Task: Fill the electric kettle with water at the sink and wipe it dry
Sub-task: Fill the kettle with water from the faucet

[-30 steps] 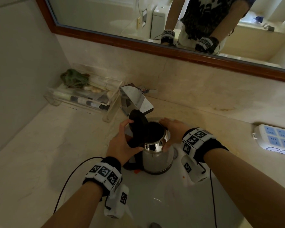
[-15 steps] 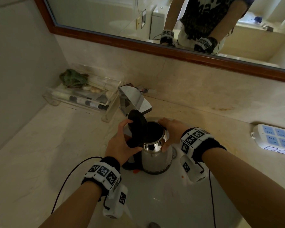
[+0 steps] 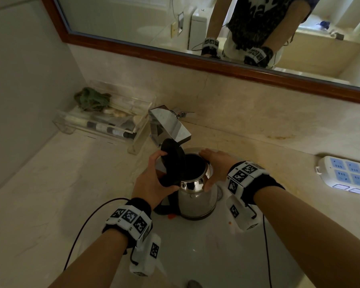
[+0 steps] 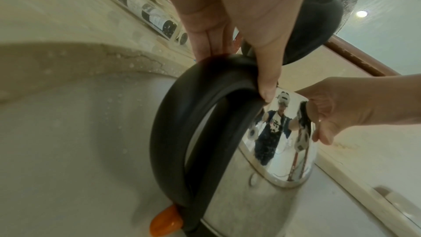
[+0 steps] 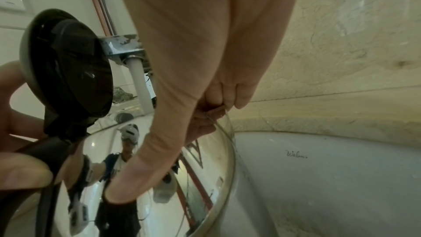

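Observation:
A steel electric kettle (image 3: 195,202) stands in the white sink (image 3: 206,250), its mouth under the chrome faucet (image 3: 168,123). Its black lid (image 3: 173,156) is tipped up and open. My left hand (image 3: 154,181) grips the top of the black handle (image 4: 182,132), thumb over it. My right hand (image 3: 216,165) cups the kettle's right shoulder, fingers over the far rim and thumb on the near side. In the right wrist view a white stream (image 5: 139,82) drops from the faucet spout (image 5: 123,46) beside the lid (image 5: 75,71). The water level inside is hidden.
A clear tray (image 3: 133,140) with toiletry tubes and a green cloth (image 3: 92,98) sits on the counter left of the faucet. A white power strip (image 3: 349,173) lies at the right. The mirror frame (image 3: 195,63) runs along the back wall. An orange switch (image 4: 165,221) sits at the handle's foot.

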Demonstrator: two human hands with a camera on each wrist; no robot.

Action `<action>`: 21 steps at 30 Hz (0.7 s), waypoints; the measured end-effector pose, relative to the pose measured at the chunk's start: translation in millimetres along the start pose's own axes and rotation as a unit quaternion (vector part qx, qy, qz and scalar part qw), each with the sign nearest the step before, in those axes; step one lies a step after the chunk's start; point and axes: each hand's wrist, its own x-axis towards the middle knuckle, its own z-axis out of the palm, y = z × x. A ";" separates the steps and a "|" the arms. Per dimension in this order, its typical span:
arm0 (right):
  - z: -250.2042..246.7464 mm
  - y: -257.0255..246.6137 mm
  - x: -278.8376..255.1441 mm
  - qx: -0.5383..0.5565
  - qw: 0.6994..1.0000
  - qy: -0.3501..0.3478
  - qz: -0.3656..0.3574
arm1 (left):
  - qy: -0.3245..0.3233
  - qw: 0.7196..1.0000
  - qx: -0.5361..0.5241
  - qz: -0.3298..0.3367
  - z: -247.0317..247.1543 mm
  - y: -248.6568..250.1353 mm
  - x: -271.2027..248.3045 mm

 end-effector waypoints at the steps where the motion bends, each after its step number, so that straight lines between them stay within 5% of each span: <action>1: 0.2 0.1 -0.1 0.000 1.000 0.000 -0.001 | 0.000 1.000 0.001 0.000 0.1 0.1 -0.1; 21: 1.6 4.1 4.6 -0.002 1.000 -0.007 -0.008 | -0.007 1.000 0.000 0.008 0.4 1.7 -1.2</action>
